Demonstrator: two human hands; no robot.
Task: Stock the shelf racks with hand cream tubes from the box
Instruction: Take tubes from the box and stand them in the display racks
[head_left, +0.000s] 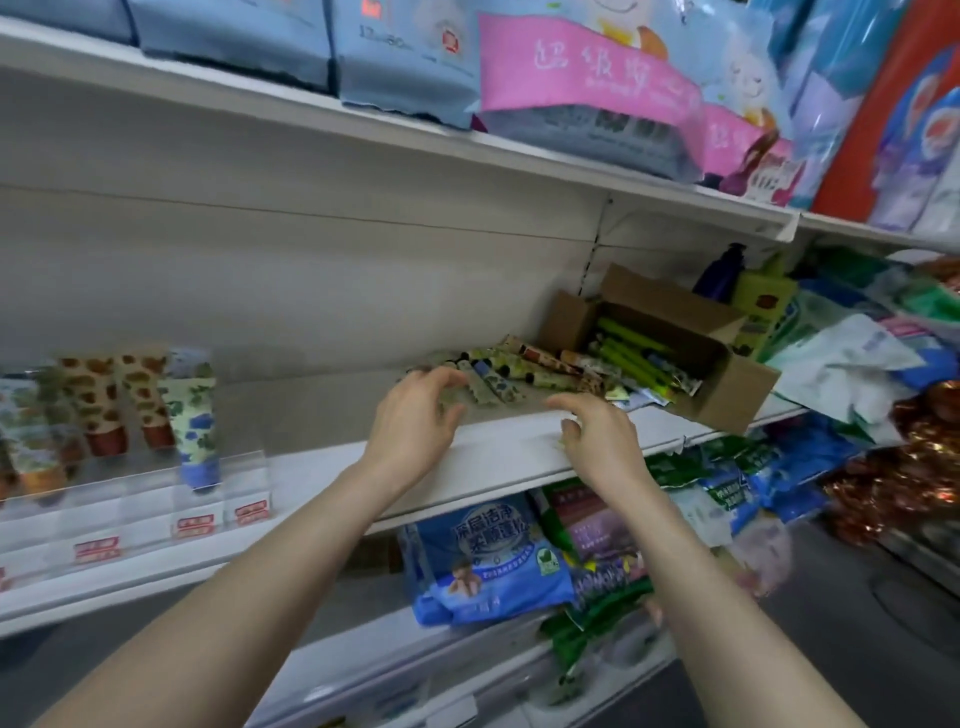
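Your left hand (415, 415) and right hand (597, 436) hover loosely spread, gripping nothing. Several tubes (104, 400) already stand in the rack (156, 483) at nine o'clock. I judge most work is ahead: the loose pile (498, 374) at twelve and the box (727, 389) at two are unstocked.

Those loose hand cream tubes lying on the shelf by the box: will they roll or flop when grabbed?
Probably little rolling: the tubes lie flat with crimped ends. Likely light and slightly squashy, being small soft-looking tubes. They overlap, so lifting one may drag neighbours.
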